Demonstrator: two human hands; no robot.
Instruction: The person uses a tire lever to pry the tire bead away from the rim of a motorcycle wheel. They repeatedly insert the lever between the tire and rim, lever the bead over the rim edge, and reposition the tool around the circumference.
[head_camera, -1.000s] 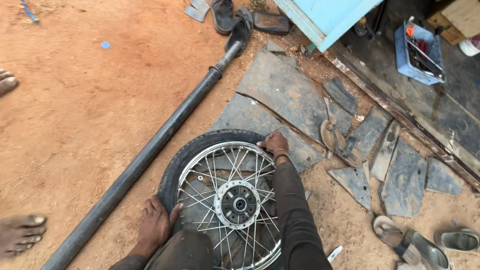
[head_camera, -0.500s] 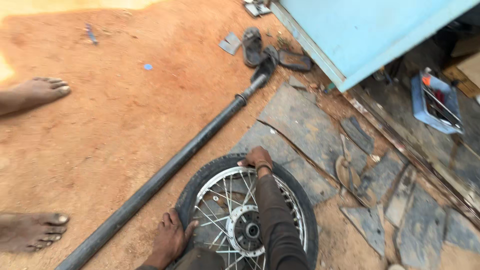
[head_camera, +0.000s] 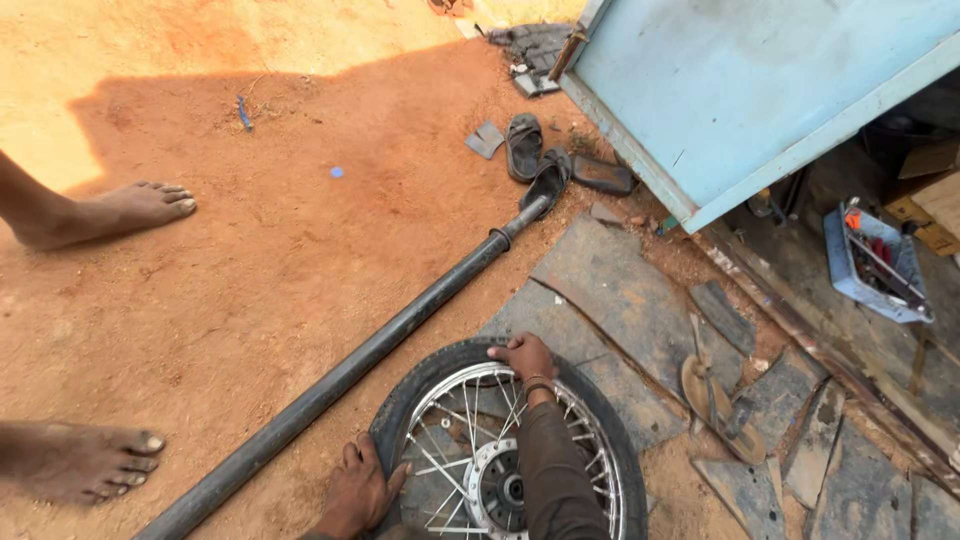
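Observation:
A spoked motorcycle wheel (head_camera: 470, 470) with a black tyre (head_camera: 430, 375) lies flat at the bottom of the head view, half on stone slabs. My right hand (head_camera: 525, 358) reaches across the spokes and presses on the far edge of the tyre, fingers curled over it. My left hand (head_camera: 357, 490) rests palm down on the tyre's near left side. A silver hub and brake disc (head_camera: 497, 490) sit in the wheel's middle, partly hidden by my right sleeve.
A long black pipe (head_camera: 385, 340) lies diagonally just left of the wheel. Another person's bare feet (head_camera: 120, 210) (head_camera: 85, 462) stand on the red dirt at left. Sandals (head_camera: 535, 160), a blue door (head_camera: 760, 90), a blue tool tray (head_camera: 872, 262) and flat stone slabs (head_camera: 620, 290) lie beyond.
The view has tilted up and away, so the wheel sits lower in frame and more of the dirt, door and feet show. Both hands stay on the tyre.

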